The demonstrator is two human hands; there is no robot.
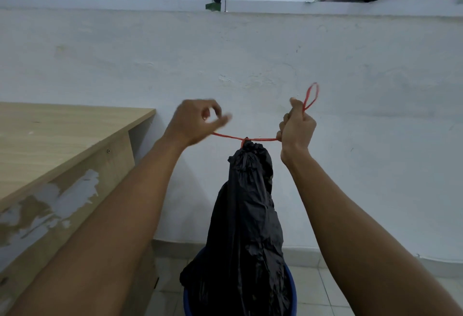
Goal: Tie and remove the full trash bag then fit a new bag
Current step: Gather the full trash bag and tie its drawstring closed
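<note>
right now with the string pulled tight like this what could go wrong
The thin red drawstring is stretched taut between the left grip and right grip; a harder pull might snap it or tear the gathered neck of the black bag.
The string meets only the lower edge of the blurred left grip, so it could slip free and slacken the tie.
The bag's base sits in the blue bin; lifting by string alone would strain the neck.

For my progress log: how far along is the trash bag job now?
Done: the black bag is gathered shut at its neck by the red string. In hand: the left hand and right hand pull the string's ends apart, tightening a knot. Left: the bag sits in the blue bin, not yet lifted out, and no new bag is fitted.
</note>
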